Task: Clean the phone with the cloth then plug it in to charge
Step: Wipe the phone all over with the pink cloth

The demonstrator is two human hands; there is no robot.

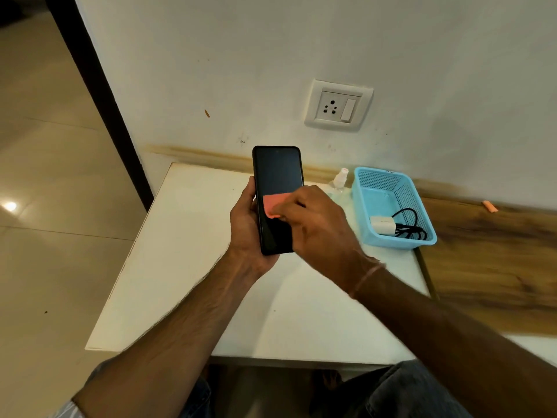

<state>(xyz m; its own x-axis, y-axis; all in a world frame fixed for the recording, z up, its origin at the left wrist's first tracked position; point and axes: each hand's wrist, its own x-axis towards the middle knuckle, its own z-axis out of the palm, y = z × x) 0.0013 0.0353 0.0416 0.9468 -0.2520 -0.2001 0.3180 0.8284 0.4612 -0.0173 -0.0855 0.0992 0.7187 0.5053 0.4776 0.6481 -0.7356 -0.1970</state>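
Phone (pixel 277 188) stands upright above our white desk (pixel 187 267), our left hand (pixel 245 227) clamped around its lower half. Our right hand (pixel 316 224) pinches the pink cloth (pixel 271 205) against the dark screen. At three o'clock, a blue basket (pixel 358 206) holds charger (pixel 382 224) and cable (pixel 411 227).

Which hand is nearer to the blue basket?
Right. The right hand, wiping the phone, is just beside the blue basket; the left hand is beyond the phone.
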